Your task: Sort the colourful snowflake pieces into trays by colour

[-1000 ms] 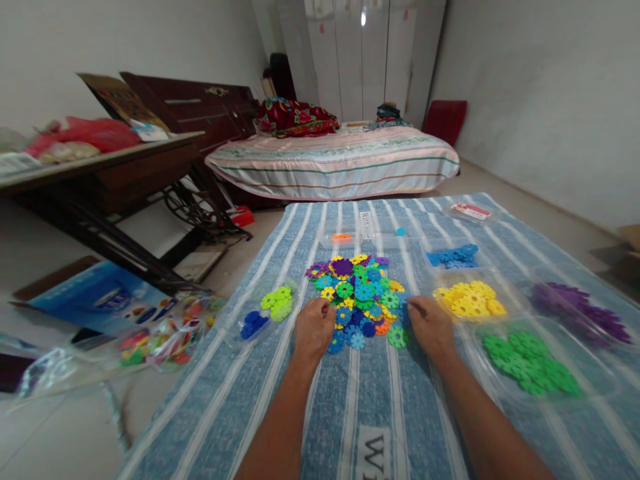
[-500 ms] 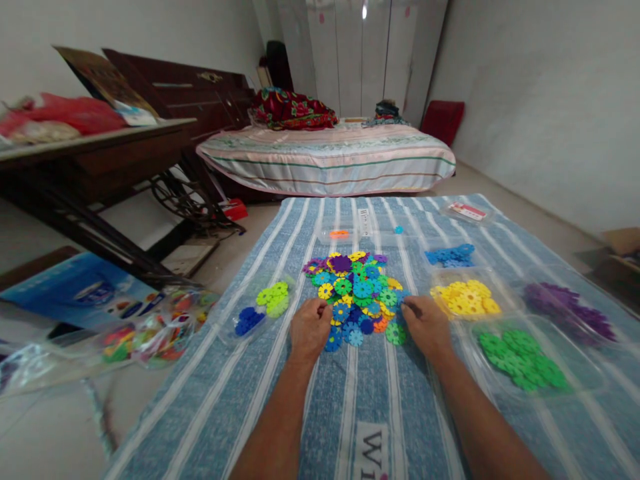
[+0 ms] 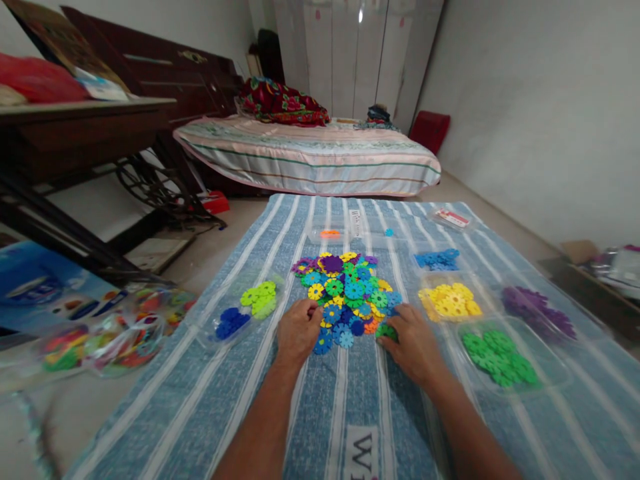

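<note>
A heap of mixed-colour plastic flower-shaped discs (image 3: 355, 289) lies mid-table between my hands. My left hand (image 3: 299, 330) is closed at the heap's left edge, fingertips pinched; a small dark bit shows there, too little to name. At the near right of the heap, my right hand (image 3: 415, 341) has its thumb and fingers closed on a green flower-shaped disc (image 3: 386, 331), partly covered by the fingers. Sorted discs sit in clear trays: yellow discs (image 3: 450, 301), green discs (image 3: 500, 358), blue discs (image 3: 437, 259), purple discs (image 3: 539, 310), lime discs (image 3: 260, 298) and dark blue discs (image 3: 232, 323).
At the table's far side a clear tray holds an orange piece (image 3: 330, 234) and a light blue piece (image 3: 389, 233). A clear lid with a red label (image 3: 453, 218) lies far right. Beyond stand a bed (image 3: 320, 157) and a sewing-machine table (image 3: 90, 133).
My right hand has come down and toward me from the heap's right side onto the green disc. My left hand stays pinched at the left edge. The whole view has turned slightly right.
</note>
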Demonstrator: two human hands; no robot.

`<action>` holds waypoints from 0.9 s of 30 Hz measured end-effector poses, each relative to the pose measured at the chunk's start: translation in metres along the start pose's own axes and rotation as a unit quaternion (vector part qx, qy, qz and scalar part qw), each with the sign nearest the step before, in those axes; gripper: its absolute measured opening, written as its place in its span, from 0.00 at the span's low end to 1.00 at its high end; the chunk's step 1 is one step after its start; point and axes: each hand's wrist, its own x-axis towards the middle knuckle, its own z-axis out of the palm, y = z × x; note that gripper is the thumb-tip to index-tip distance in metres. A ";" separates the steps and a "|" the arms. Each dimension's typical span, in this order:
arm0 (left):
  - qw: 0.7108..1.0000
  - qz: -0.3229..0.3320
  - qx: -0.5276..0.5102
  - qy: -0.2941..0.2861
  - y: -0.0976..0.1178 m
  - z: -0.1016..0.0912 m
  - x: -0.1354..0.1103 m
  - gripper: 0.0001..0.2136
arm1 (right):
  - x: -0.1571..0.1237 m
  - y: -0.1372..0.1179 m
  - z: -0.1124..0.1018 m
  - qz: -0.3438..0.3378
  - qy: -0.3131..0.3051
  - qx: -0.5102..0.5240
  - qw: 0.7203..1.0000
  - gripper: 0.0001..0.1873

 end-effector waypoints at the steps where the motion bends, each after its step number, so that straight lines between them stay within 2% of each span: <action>1: 1.000 -0.001 0.000 0.000 0.000 0.000 0.000 0.09 | 0.000 0.000 0.001 0.002 0.003 0.011 1.000 0.07; 6: 1.000 -0.002 -0.004 -0.006 0.001 -0.001 0.000 0.09 | 0.002 -0.005 -0.001 0.027 0.012 0.085 0.996 0.02; 8: 1.000 0.000 -0.003 -0.009 0.001 -0.002 0.001 0.09 | 0.001 -0.010 -0.005 0.026 0.013 0.108 0.994 0.04; 10: 1.000 0.003 0.002 -0.012 0.001 -0.002 0.001 0.09 | -0.002 -0.015 -0.014 0.015 0.029 0.118 0.992 0.06; 13: 1.000 0.000 0.006 -0.018 0.001 -0.002 0.001 0.08 | -0.014 -0.013 -0.038 -0.002 0.071 0.112 0.991 0.08; 15: 1.000 0.000 0.007 -0.022 0.001 -0.002 0.001 0.08 | -0.025 -0.001 -0.059 0.005 0.100 0.083 0.992 0.10; 18: 1.000 0.001 0.008 -0.027 0.000 -0.001 0.001 0.07 | -0.046 0.034 -0.089 0.040 0.132 -0.010 0.990 0.15; 21: 0.999 0.000 0.007 -0.031 0.000 0.000 0.001 0.07 | -0.064 0.067 -0.106 0.084 0.138 -0.111 0.981 0.20; 24: 0.999 0.004 0.009 -0.034 0.000 0.000 0.000 0.06 | -0.070 0.070 -0.105 0.112 0.146 -0.115 0.976 0.19; 27: 0.999 0.001 0.003 -0.034 0.000 -0.001 0.000 0.06 | -0.059 0.043 -0.089 0.086 0.136 -0.034 0.986 0.17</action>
